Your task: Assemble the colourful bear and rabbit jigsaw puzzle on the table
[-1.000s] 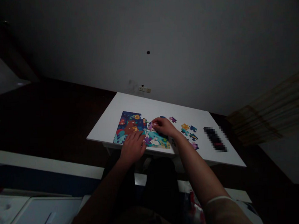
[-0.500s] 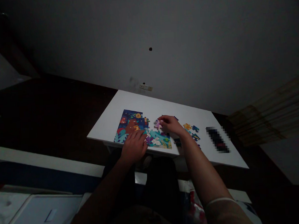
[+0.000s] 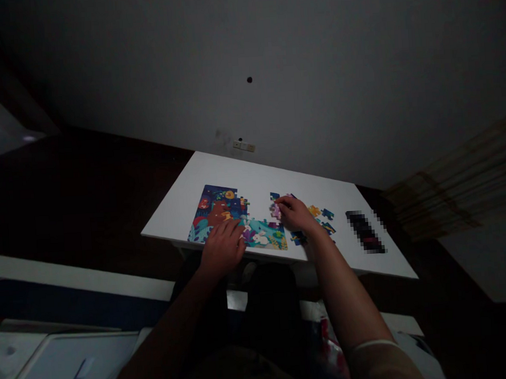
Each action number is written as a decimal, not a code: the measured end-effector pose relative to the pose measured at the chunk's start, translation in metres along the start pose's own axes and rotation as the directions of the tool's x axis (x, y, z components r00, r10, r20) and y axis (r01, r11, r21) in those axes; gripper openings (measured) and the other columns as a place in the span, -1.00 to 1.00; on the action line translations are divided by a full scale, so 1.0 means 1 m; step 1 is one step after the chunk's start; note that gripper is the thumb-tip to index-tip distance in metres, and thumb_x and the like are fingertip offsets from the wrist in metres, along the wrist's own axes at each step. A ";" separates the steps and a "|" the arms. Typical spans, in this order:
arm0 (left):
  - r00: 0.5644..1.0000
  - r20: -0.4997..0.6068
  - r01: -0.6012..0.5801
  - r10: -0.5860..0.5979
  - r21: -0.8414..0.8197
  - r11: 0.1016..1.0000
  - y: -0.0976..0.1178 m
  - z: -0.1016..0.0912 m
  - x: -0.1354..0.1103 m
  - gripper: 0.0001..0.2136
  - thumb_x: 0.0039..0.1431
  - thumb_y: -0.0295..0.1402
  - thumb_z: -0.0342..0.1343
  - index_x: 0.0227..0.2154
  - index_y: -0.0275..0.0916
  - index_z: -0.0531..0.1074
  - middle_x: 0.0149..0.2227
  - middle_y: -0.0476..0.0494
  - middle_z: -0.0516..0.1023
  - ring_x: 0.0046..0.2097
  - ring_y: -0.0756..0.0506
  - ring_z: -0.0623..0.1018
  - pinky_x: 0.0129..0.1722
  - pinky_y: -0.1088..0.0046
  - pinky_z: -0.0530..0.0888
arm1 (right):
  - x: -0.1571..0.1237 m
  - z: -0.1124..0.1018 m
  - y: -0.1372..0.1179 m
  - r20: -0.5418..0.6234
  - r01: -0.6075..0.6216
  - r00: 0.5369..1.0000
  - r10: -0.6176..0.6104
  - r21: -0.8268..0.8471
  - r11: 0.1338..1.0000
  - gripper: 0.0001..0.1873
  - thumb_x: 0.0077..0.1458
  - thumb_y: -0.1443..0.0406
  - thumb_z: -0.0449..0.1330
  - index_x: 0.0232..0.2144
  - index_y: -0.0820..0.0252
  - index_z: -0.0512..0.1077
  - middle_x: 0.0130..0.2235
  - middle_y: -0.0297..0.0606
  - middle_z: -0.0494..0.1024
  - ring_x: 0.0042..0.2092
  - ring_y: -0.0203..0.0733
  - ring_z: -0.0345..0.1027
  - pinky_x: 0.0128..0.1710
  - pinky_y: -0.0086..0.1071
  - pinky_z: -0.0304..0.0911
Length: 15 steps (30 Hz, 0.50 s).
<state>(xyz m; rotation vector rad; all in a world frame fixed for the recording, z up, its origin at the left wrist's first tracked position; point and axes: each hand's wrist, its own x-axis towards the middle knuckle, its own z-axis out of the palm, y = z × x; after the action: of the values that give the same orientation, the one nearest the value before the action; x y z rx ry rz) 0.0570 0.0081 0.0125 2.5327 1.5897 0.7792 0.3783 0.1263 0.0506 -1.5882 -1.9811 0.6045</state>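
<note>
Most of the jigsaw puzzle (image 3: 220, 206) lies joined on the table (image 3: 252, 175), with loose pieces (image 3: 323, 214) left beside it. The right hand (image 3: 296, 214) pinches a pink piece (image 3: 276, 211); the left hand (image 3: 222, 249) rests spread on the puzzle.

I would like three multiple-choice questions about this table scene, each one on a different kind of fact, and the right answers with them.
1. Where is the blurred dark object?
A) on the floor
B) on the white table
C) on the jigsaw puzzle

2. What colour is the puzzle piece at the right hand's fingers?
A) orange
B) green
C) pink-purple

3. What state is the puzzle in?
A) complete
B) partly assembled
C) entirely in loose pieces

1: B, it lies past the loose pieces.
2: C, that colour shows beside the fingers.
3: B, joined pieces lie under the left hand, but the far right corner is missing.
</note>
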 end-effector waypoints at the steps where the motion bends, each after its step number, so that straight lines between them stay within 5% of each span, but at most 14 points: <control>1: 1.000 0.007 0.003 -0.003 -0.001 1.000 0.000 0.000 0.000 -0.65 0.58 -0.39 0.20 0.29 -0.06 0.69 0.43 -0.29 0.72 0.45 -0.37 0.66 0.48 -0.10 0.60 | -0.004 -0.004 0.005 -0.042 -0.035 0.998 0.035 0.018 0.999 -0.71 0.42 0.25 0.24 -0.02 -0.04 0.78 0.04 -0.10 0.87 0.13 0.18 0.76 0.28 0.03 0.60; 9: 1.000 0.003 0.002 -0.002 0.021 1.000 -0.002 0.001 0.000 -0.67 0.62 -0.37 0.15 0.29 -0.09 0.67 0.43 -0.30 0.73 0.45 -0.37 0.66 0.50 -0.07 0.56 | -0.052 -0.048 0.050 -0.140 -0.230 0.963 0.232 0.029 0.973 -0.65 0.43 0.04 0.26 0.06 -0.07 0.77 0.05 -0.10 0.89 0.11 0.24 0.77 0.24 0.10 0.65; 15: 1.000 -0.002 -0.010 0.010 0.060 0.998 -0.004 0.003 0.001 -0.66 0.63 -0.37 0.13 0.30 -0.09 0.67 0.43 -0.28 0.74 0.45 -0.35 0.66 0.46 -0.04 0.59 | -0.073 -0.083 0.078 -0.470 -0.382 0.809 0.352 0.034 0.923 -0.55 0.52 0.09 0.13 0.18 0.03 0.74 0.19 0.09 0.83 0.24 0.32 0.73 0.30 0.08 0.60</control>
<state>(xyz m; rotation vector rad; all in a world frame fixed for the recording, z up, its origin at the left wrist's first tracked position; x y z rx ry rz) 0.0550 0.0115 0.0090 2.5837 1.6264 0.7473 0.5027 0.0728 0.0552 -1.9590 -1.3540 0.2543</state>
